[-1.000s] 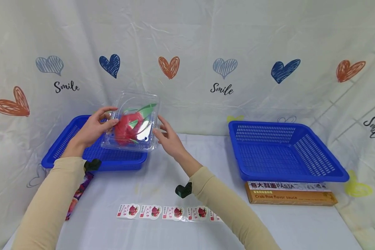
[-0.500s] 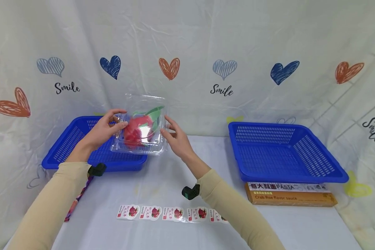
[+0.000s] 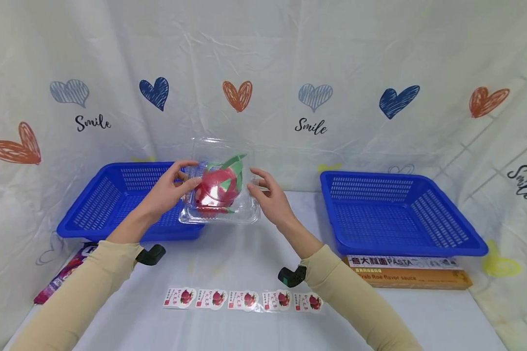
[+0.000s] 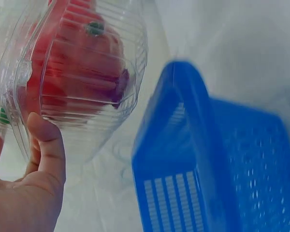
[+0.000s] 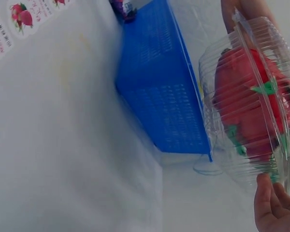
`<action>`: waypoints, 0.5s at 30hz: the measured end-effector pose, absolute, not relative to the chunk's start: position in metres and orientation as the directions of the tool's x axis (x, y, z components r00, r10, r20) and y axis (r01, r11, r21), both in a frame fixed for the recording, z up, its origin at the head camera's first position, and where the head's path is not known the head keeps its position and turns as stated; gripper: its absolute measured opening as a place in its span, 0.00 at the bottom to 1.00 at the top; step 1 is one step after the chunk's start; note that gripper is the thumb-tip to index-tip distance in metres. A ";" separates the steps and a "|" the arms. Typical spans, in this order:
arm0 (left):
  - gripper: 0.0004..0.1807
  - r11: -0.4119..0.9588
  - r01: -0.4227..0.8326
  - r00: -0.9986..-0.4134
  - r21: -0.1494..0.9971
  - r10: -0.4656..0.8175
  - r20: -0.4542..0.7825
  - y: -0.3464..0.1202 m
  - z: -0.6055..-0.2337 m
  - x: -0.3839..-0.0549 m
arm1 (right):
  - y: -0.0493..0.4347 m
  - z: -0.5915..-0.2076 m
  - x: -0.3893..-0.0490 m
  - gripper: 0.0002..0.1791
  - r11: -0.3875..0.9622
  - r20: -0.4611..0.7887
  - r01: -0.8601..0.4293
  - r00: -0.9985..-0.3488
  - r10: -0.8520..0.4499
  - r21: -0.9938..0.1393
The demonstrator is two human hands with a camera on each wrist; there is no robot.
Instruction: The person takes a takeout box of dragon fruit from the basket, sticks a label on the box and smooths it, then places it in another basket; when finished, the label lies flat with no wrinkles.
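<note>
A clear plastic clamshell box (image 3: 245,214) hangs in the air over the table, tilted toward me. Inside it lies a red dragon fruit (image 3: 218,187) with green leafy tips. My left hand (image 3: 166,194) grips the box's left edge, with the thumb on the near face. The right hand (image 3: 273,201) pinches the opposite edge between thumb and fingers. From the left wrist, the ribbed wall of the box (image 4: 113,108) shows, with the left thumb pressed to its rim. In the right wrist view the right fingertips (image 5: 264,186) meet the box's end.
Two blue plastic baskets stand at the back, one left (image 3: 110,214) and one right (image 3: 399,222). A pasta box (image 3: 415,278) lies before the right one, a purple packet (image 3: 68,273) by the left. A strip of dragon fruit stickers (image 3: 212,298) lies in front.
Both hands have carried the clamshell box rightward and slightly down, partly away from the left basket. The box now hangs straighter. More of the purple packet and the last sticker shows.
</note>
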State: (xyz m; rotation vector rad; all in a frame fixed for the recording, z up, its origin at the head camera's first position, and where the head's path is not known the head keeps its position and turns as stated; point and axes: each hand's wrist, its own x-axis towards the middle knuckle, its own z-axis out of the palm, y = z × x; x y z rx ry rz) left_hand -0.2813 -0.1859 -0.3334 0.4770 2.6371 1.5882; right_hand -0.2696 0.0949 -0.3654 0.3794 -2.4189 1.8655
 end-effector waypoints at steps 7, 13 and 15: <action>0.30 0.387 0.244 -0.947 0.889 0.291 0.134 -0.168 -0.341 -0.273 | 0.115 -0.367 -0.260 0.24 0.303 0.169 -0.212 -0.972 -0.162 -0.929; 0.30 0.380 0.207 -0.955 0.902 0.278 0.102 -0.149 -0.349 -0.264 | 0.128 -0.371 -0.251 0.25 0.320 0.144 -0.182 -0.980 -0.138 -0.930; 0.30 0.377 0.199 -0.956 0.904 0.276 0.096 -0.144 -0.351 -0.261 | 0.133 -0.373 -0.249 0.25 0.325 0.144 -0.179 -0.981 -0.130 -0.929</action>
